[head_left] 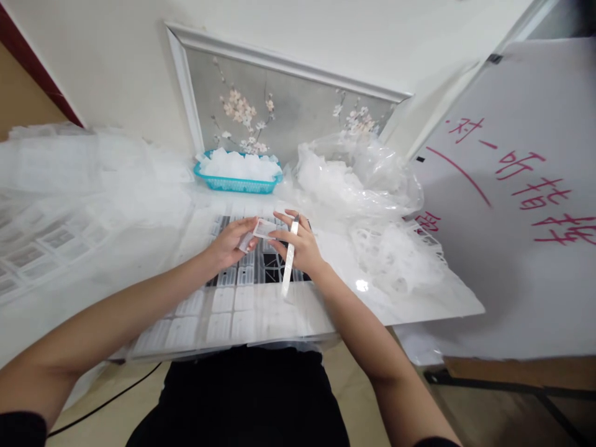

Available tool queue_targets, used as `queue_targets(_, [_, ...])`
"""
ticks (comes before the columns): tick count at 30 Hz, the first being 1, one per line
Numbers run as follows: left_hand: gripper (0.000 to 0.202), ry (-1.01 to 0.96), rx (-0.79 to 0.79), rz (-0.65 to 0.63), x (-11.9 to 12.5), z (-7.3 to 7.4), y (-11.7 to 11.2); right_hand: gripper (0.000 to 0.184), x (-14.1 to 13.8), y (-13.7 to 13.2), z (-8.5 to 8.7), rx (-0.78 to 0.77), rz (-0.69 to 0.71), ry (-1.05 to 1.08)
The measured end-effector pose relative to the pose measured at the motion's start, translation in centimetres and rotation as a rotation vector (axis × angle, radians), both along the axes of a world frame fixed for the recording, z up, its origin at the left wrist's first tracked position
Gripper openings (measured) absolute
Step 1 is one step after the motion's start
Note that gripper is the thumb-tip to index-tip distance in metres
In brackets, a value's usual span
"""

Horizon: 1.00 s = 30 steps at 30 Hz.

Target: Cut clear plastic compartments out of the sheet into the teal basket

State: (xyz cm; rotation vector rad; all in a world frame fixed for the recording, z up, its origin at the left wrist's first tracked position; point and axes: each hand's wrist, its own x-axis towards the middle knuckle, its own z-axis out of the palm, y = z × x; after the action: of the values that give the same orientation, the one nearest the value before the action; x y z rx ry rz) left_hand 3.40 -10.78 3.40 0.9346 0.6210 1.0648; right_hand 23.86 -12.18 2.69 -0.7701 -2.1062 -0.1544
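Note:
My left hand [234, 241] is closed, pinching a small clear plastic case [263, 229] above the middle of the table. A further translucent flap [245, 241] hangs by the left fingers, apparently part of the same case. My right hand [300, 243] has its fingertips at the case's right edge. Slanting down across its palm is a flat silver tool, apparently tweezers [289, 261], held in the same hand. Below both hands lie rows of similar translucent cases [228, 299] over dark patches. Whether the case holds anything is too small to make out.
A blue basket [239, 184] piled with white pieces stands at the back. Right of it sits a clear plastic bag [363, 180] of white pieces, with a heap of white plastic frames [400, 254] in front. Stacked clear trays [51, 242] cover the left side. A whiteboard [512, 186] leans at right.

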Motion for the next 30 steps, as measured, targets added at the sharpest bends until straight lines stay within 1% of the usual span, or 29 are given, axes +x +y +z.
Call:
queue_targets(3, [0.028,0.009,0.003,0.002,0.0,-0.1,0.0,0.013,0.0,-0.1,0.0,0.007,0.001,-0.001])
queue_targets(6, [0.032,0.009,-0.003,0.008,0.1,-0.3,0.1,0.011,0.0,-0.3,0.1,0.017,0.014,0.009])
queue_targets(10, [0.032,0.014,-0.036,0.011,0.4,-0.4,-0.1,0.010,0.0,-0.4,0.3,-0.024,0.019,0.043])
queue_targets(13, [0.032,-0.004,-0.107,0.053,0.6,-0.1,-0.4,0.010,-0.4,-0.6,0.3,-0.054,-0.016,0.123])
queue_targets(16, [0.035,-0.078,-0.151,0.053,0.6,0.3,-0.7,0.010,-1.0,-0.7,0.0,-0.084,-0.060,0.246])
queue_targets(20, [0.059,-0.147,-0.111,0.027,0.6,0.4,-0.9,0.010,-1.8,-0.9,-0.6,-0.169,0.006,0.258])
queue_targets(22, [0.070,-0.135,-0.089,-0.025,0.6,0.3,-1.0,0.011,-2.0,-1.0,-0.6,-0.222,0.033,0.268])
queue_targets(24, [0.078,-0.105,-0.058,-0.101,0.6,0.3,-1.1,0.013,-1.8,-1.0,-0.5,-0.272,0.032,0.310])
queue_targets(25, [0.080,-0.088,-0.037,-0.135,0.7,0.4,-1.1,0.014,-1.7,-1.0,-0.3,-0.293,0.026,0.330])
queue_targets(27, [0.077,-0.051,0.019,-0.181,0.8,0.6,-1.2,0.015,-1.3,-0.9,0.0,-0.318,0.012,0.364])
queue_targets(30, [0.068,0.054,0.152,-0.179,0.9,0.8,-0.9,0.017,-1.0,-0.5,0.2,-0.328,0.005,0.404])
